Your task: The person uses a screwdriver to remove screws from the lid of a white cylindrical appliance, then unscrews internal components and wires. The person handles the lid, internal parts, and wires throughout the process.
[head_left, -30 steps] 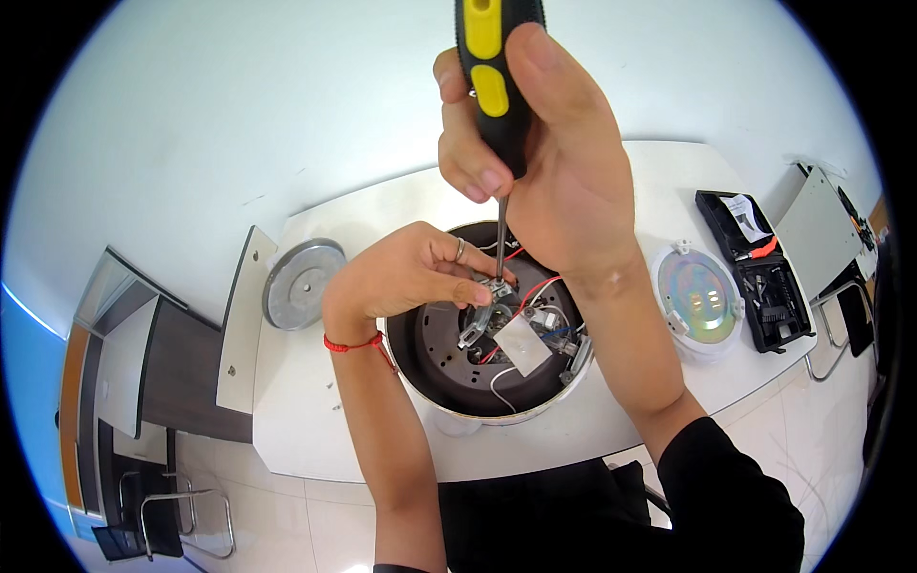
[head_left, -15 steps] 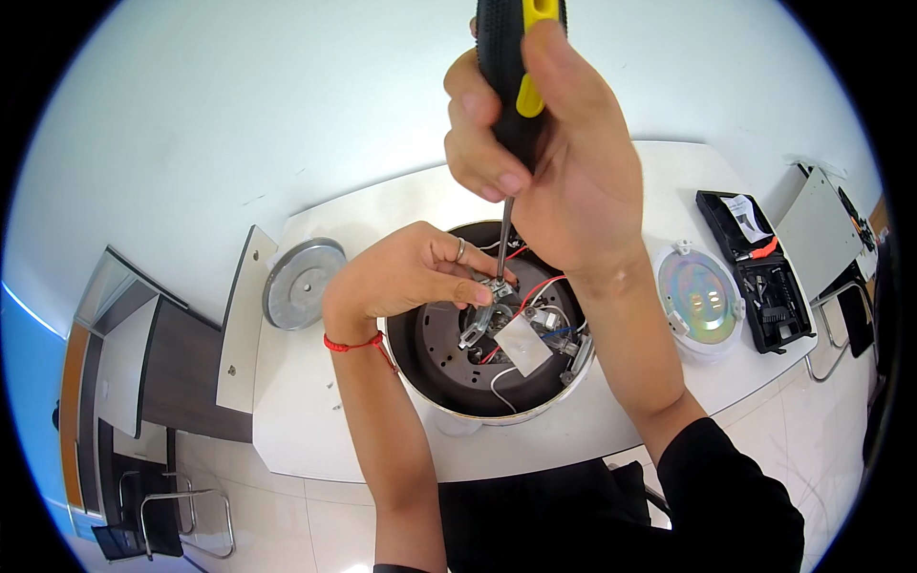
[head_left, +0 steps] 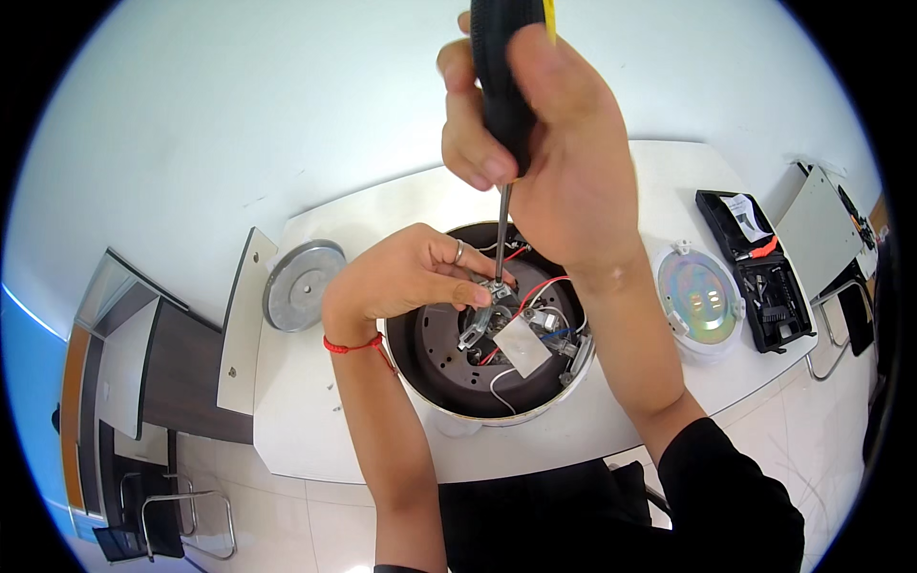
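My right hand (head_left: 564, 153) is wrapped round the black-and-yellow handle of a screwdriver (head_left: 506, 86), held upright. Its metal shaft runs down to a small metal bracket (head_left: 497, 289) inside a round, dark-lined appliance housing (head_left: 449, 382). At that bracket my left hand (head_left: 430, 272) pinches the metal part with thumb and fingers, close beside the screwdriver's tip. Red, white and blue wires and a pale square plate (head_left: 523, 346) lie in the housing to the right of the bracket. The tip itself is too small to make out.
A round metal lid (head_left: 304, 286) lies left of the housing on the white table (head_left: 353, 449). To the right are a round cover with a shimmering disc (head_left: 702, 298) and an open black tool case (head_left: 759, 277). Chairs (head_left: 181, 516) stand beyond the table's left edge.
The screwdriver handle has turned, so less of its yellow shows, and my right hand has rotated slightly with it. My left hand keeps its place on the bracket.
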The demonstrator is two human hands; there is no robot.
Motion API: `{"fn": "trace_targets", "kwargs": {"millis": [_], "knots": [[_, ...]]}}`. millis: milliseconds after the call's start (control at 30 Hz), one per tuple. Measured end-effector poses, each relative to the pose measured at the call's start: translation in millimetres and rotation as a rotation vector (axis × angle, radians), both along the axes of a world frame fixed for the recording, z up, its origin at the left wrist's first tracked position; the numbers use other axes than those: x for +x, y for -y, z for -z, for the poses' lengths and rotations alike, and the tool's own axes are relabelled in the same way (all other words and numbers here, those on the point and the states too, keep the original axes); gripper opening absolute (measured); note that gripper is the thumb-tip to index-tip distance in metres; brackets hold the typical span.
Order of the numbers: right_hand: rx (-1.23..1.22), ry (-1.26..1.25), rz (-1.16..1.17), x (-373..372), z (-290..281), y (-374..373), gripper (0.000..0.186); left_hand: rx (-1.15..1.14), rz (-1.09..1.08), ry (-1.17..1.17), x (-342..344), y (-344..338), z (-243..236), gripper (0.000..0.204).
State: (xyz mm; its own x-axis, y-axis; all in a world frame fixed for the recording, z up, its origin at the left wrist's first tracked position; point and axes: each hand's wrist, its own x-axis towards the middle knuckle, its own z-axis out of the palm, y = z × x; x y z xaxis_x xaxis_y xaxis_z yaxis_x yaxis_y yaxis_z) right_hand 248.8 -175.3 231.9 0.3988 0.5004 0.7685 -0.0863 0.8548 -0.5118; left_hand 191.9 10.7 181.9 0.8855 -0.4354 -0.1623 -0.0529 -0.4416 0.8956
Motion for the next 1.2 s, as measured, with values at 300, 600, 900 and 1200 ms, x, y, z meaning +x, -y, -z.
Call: {"fn": "trace_targets", "kwargs": {"millis": [300,600,900,1200], "knots": [[0.083,0.047,0.008,-5,11,-17,0.060,0.019,-0.008,-0.009,-4,-1,0,0.028],[-0.121,0.042,0.786,-50,-27,-16,0.053,0.010,-0.045,0.091,-8,-7,3,0.038],[-0.340,0.081,-0.033,-17,-51,5,0.032,-0.014,-0.003,0.104,-3,-5,7,0.038],[-0.387,-0.068,0.611,-45,-75,-1,0.025,-0.039,0.014,0.123,-4,-7,8,0.036]]}}
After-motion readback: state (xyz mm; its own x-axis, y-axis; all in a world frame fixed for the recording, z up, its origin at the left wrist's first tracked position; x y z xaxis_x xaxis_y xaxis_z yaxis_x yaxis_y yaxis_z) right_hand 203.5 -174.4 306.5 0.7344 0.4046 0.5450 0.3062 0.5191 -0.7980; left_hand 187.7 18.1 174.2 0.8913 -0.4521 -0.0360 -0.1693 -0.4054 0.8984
